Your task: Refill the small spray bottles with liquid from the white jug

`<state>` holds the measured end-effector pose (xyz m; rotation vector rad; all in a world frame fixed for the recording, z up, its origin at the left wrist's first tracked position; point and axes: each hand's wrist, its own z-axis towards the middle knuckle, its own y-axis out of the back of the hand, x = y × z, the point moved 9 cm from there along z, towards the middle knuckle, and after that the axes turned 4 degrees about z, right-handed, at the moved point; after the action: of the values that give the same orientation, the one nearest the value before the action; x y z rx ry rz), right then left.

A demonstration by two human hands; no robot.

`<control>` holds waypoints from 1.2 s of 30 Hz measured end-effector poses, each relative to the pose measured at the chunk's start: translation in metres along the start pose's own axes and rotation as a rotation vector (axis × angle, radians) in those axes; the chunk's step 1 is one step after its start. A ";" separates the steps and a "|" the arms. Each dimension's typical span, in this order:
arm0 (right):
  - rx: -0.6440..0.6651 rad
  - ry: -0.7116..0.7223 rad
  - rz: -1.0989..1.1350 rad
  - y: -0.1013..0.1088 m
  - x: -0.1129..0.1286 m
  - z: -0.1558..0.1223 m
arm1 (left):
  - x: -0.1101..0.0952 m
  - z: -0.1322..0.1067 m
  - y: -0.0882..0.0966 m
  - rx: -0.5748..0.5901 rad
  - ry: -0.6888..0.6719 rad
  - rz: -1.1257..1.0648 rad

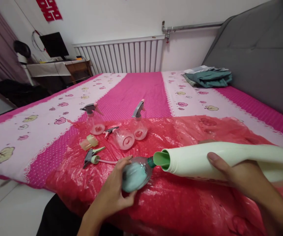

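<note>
My left hand [118, 188] is closed around a clear spray bottle [137, 175] with pale blue-green liquid inside, tilted with its green neck to the right. My right hand [237, 175] grips a large pale green jug [200, 157] lying almost level. The jug's green pouring spout [161, 159] meets the bottle's neck; whether liquid is flowing I cannot tell. Left of the bottle lies a grey-and-green spray trigger head [91, 159] with its tube. A pale yellow-green cap [89, 142] rests just behind it.
Several clear spray bottles with trigger heads, one standing at left [94, 123], one standing at right [139, 126] and one on its side [123, 138], sit beyond my hands. Red plastic sheeting [171, 203] covers the bed's near part. Folded cloths [207, 77] lie near the grey headboard [259, 52].
</note>
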<state>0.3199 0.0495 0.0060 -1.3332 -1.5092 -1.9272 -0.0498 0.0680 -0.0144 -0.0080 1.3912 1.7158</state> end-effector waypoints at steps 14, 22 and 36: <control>-0.067 0.064 -0.044 0.003 -0.007 -0.002 | -0.021 0.006 -0.001 -0.041 0.073 0.168; -0.079 0.064 -0.084 0.005 -0.005 -0.004 | -0.013 0.006 -0.004 -0.154 0.062 0.135; -0.084 0.065 -0.113 0.003 -0.003 -0.001 | -0.013 0.007 -0.002 -0.203 0.073 0.125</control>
<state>0.3233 0.0462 0.0051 -1.2309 -1.5178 -2.1032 -0.0372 0.0649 -0.0066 -0.0989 1.2872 1.9729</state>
